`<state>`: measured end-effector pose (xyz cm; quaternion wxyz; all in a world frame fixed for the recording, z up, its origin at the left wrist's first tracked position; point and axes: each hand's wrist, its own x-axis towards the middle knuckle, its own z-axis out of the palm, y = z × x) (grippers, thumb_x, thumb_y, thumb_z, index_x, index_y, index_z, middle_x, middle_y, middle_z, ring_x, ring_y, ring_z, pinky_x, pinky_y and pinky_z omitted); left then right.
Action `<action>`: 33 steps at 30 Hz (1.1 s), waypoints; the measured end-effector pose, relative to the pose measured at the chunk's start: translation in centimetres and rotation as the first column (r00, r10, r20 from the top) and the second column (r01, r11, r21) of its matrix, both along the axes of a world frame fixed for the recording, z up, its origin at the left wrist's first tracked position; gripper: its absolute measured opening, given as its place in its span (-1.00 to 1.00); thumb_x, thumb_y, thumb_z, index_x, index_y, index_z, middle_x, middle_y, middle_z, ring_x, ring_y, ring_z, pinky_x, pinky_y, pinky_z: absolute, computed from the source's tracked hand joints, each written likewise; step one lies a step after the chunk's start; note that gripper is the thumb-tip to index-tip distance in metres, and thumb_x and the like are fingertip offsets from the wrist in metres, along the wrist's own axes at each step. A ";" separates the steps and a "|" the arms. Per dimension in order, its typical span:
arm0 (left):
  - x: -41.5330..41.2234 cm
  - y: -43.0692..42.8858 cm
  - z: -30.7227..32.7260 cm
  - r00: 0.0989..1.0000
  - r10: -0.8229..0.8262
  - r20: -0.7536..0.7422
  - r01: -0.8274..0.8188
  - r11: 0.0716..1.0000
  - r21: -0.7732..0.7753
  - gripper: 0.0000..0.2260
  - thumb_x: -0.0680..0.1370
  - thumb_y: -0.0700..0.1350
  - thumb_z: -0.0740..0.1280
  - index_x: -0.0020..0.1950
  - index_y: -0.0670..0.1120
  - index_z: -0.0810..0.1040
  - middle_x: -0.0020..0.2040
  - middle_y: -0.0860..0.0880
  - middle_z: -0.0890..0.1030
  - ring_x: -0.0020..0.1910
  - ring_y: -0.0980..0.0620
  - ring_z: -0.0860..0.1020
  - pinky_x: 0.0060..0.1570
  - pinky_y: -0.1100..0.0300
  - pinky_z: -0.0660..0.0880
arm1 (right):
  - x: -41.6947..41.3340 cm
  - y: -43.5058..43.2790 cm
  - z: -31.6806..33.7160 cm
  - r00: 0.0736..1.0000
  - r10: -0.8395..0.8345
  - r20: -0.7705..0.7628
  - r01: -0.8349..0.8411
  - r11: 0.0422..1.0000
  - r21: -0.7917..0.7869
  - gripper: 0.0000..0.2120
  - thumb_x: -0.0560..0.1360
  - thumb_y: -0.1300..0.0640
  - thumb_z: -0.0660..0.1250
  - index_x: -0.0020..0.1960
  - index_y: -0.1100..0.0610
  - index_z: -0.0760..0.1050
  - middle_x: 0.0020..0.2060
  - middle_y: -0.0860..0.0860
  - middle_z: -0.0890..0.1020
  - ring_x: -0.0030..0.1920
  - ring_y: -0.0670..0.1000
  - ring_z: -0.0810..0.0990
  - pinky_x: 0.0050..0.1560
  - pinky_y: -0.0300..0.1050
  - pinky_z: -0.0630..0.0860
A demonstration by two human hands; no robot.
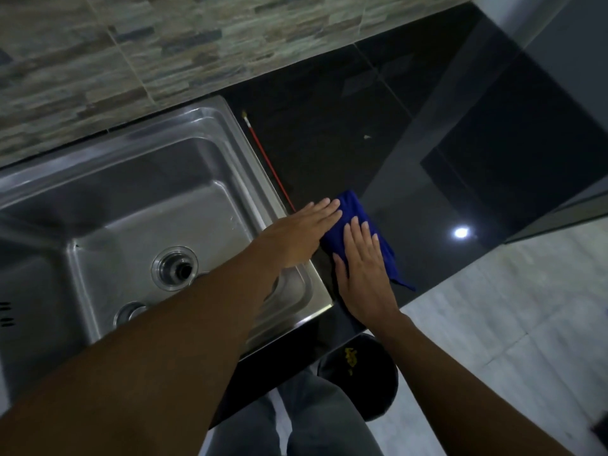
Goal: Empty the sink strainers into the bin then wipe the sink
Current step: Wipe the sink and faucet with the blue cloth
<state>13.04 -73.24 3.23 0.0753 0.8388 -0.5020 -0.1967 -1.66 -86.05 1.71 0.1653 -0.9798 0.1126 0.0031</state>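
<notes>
L hand (302, 232): arm comes across the sink's front-R corner; palm down, fingers straight & together, fingertips lying on the near-L edge of the cloth. Grips nothing.
R hand (362, 268): flat, palm down on the cloth, fingers straight & slightly spread, thumb out to the L. Presses the cloth onto the bench, no curl round it.
Cloth (357, 213): blue, bunched, lying on the bench just R of the sink rim; far end sticks out past both sets of fingertips, a corner trails out R of the R hand.
Sink (148, 205): stainless steel, set into the bench, L of the cloth.
Drain (176, 269): round metal ring w/ dark hole in the basin floor. Can't tell if a strainer sits in it.
2nd round fitting (131, 312): nearer in the basin, partly hidden by the L forearm; can't tell what it is.
Bin (362, 390): dark, round, on the floor below the bench edge, under the R forearm, beside the person's legs; yellow bits inside.
Bench (329, 143): glossy black; bright light spot (461, 232) reflected R of the cloth.
Red stick (269, 162): thin, pale tip at the far end, lying on the bench along the sink's R rim; near end reaches the L hand's fingers.
Wall (131, 44): stone-look tiles behind the sink.
Floor (493, 324): pale tiles.
Legs (312, 422): grey trousers, bottom centre.
</notes>
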 end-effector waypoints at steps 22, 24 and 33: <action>-2.2 5.9 3.0 0.858 0.473 -0.198 -0.511 0.822 -0.252 -0.61 0.71 -0.04 0.12 0.55 -0.04 0.34 0.53 -0.05 0.39 0.50 0.00 0.37 0.45 -0.05 0.36 | 3.5 1.5 3.1 0.955 -0.282 -0.094 0.290 0.954 0.082 -0.36 0.58 0.20 0.24 0.61 0.08 0.10 0.60 0.10 0.14 0.59 0.21 0.10 0.55 0.19 0.12; -2.8 7.6 2.9 0.851 0.504 -0.147 -0.525 0.816 -0.243 -0.61 0.71 -0.05 0.11 0.55 -0.01 0.33 0.53 -0.01 0.40 0.51 0.02 0.36 0.45 -0.01 0.36 | 3.2 2.2 3.8 0.956 -0.292 -0.027 0.293 0.946 0.141 -0.32 0.55 0.28 0.24 0.61 0.06 0.10 0.60 0.08 0.14 0.60 0.14 0.09 0.57 0.12 0.11; -5.1 16.5 3.1 0.686 0.724 -0.073 -0.724 0.668 -0.175 -0.56 0.71 -0.05 0.05 0.60 -0.07 0.22 0.58 -0.07 0.31 0.56 -0.03 0.26 0.55 0.07 0.09 | 4.3 9.7 7.5 0.953 0.001 0.303 -0.097 0.948 0.303 -0.27 0.45 0.44 0.35 0.56 0.14 0.23 0.54 0.11 0.30 0.46 0.18 0.42 0.26 0.19 0.55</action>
